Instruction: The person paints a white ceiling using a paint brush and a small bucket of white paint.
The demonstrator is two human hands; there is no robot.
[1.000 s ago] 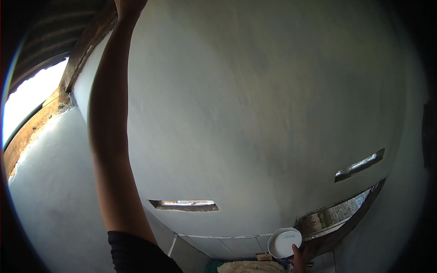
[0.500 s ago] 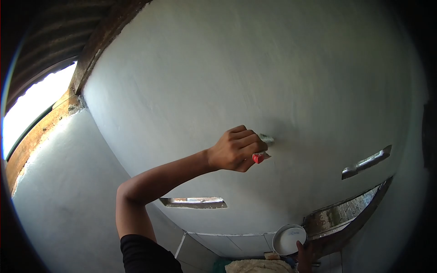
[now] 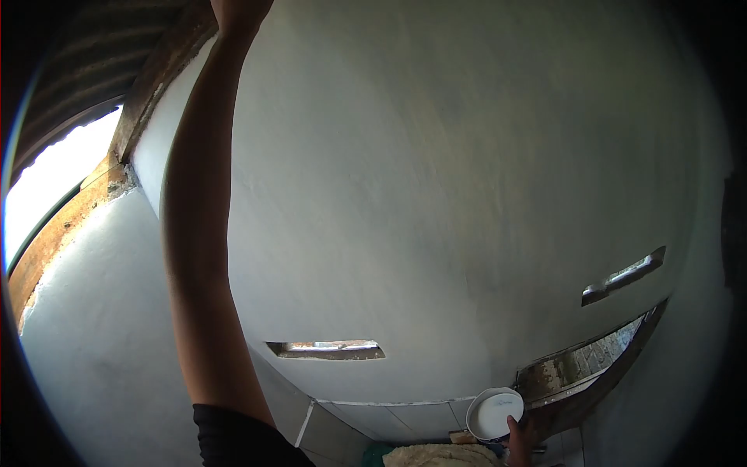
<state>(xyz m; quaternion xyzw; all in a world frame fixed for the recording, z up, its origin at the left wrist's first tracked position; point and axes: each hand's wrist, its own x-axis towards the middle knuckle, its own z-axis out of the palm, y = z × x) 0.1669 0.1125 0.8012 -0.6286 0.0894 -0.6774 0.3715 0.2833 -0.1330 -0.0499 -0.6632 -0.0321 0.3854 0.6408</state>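
At wall top: left hand (image 3: 240,11) reaches up the smooth grey plastered wall (image 3: 436,171); fingers unseen, cannot tell.
Low right: right hand (image 3: 517,437) with fingers clamped on round white bowl (image 3: 493,411).

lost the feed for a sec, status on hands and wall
Left hand raised to top of grey plastered wall, grip cut off by frame. Right hand holds round white bowl. Nothing in the way.

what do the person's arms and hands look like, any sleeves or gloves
The left arm is bare from a short black sleeve near the shoulder up to the wrist, long and slim. The left hand is cut off by the top edge; no glove shows. Only a small part of the right hand shows at the bottom edge, bare, no sleeve in view.
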